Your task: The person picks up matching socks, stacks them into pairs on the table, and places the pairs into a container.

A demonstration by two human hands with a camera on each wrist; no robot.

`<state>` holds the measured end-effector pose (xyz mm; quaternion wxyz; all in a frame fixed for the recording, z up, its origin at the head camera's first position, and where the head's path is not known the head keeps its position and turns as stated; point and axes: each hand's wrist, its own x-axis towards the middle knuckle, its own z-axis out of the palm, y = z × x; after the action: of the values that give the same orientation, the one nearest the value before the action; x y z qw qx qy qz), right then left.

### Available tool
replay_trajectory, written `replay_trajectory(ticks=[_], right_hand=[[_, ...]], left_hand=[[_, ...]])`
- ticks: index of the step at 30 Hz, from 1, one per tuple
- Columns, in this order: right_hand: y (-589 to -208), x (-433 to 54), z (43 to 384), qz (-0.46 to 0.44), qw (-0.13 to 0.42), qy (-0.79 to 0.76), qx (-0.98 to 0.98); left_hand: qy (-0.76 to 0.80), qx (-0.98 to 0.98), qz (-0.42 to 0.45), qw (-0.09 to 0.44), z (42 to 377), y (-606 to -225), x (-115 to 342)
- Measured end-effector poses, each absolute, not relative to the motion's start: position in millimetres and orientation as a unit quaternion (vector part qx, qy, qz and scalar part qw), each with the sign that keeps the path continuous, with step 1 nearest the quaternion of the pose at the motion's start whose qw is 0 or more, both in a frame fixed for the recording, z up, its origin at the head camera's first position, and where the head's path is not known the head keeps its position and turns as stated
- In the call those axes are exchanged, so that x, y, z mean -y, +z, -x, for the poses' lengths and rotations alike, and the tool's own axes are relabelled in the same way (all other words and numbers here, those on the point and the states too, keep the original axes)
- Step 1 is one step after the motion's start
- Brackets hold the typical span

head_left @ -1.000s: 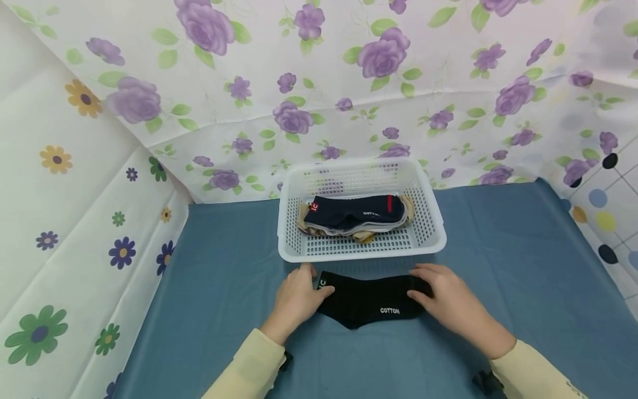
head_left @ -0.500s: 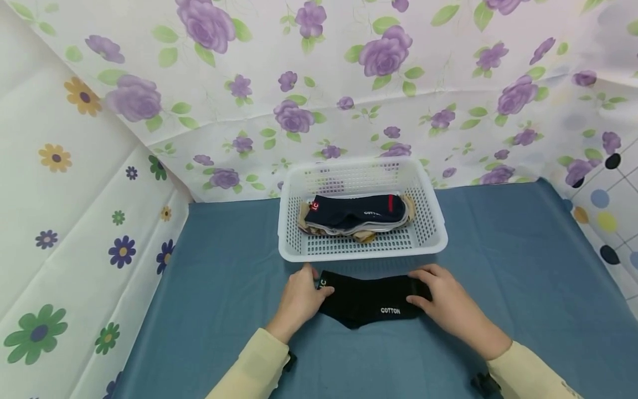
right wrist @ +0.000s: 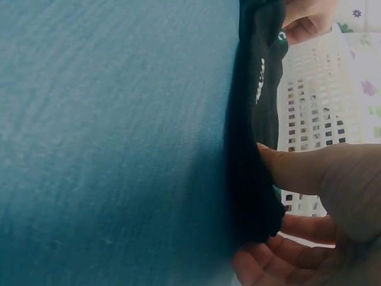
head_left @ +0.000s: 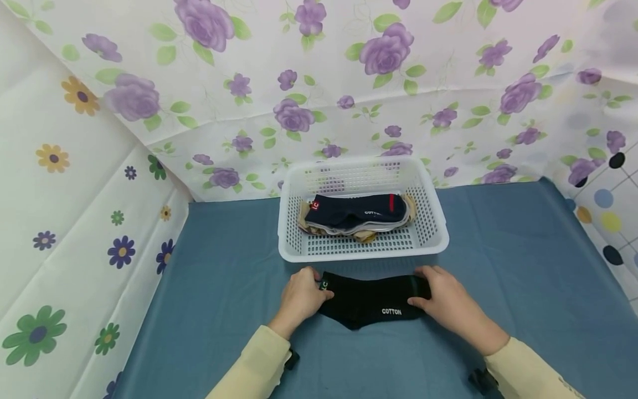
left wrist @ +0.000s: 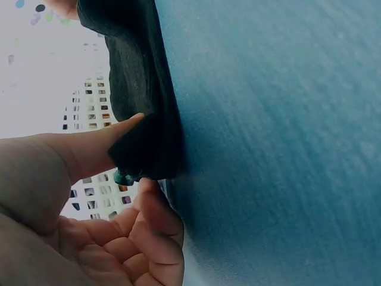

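A black sock [head_left: 369,299] with white COTTON lettering lies flat on the blue cloth in the head view. At its left, cuff end, my left hand [head_left: 301,296] pinches the edge, thumb on top. The left wrist view shows that thumb [left wrist: 101,143] pressing the black fabric, with the fingers curled by the cuff's edge. My right hand [head_left: 446,299] pinches the toe end at the right. In the right wrist view the right thumb [right wrist: 297,170] lies on the sock and the fingertips [right wrist: 253,262] reach its end. The sock partly hides the fingertips.
Just behind the sock stands a white perforated basket [head_left: 364,256]. Inside it lies a stack of folded socks, a navy sock [head_left: 349,211] with a red stripe on top. Flowered sheets [head_left: 319,72] hang behind and at the sides of the blue cloth [head_left: 229,266].
The right hand has shifted slightly at the toe end, showing more of the sock's dark stripe. The left hand has moved down a little at the cuff. The sock stays nearly in place.
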<state>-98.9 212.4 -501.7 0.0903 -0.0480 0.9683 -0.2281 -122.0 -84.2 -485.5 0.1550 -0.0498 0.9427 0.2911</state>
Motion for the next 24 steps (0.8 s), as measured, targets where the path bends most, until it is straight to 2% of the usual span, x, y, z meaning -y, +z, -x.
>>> replay_trajectory(ticks=[14, 24], right_hand=[[-502, -218, 108, 0.039, 0.127, -0.269, -0.954], [-503, -226, 100, 0.08, 0.117, -0.33, -0.933]], left_hand=[[0.322, -0.936, -0.013, 0.143, 111, -484, 88], [0.408, -0.898, -0.057, 0.153, 101, -478, 97]])
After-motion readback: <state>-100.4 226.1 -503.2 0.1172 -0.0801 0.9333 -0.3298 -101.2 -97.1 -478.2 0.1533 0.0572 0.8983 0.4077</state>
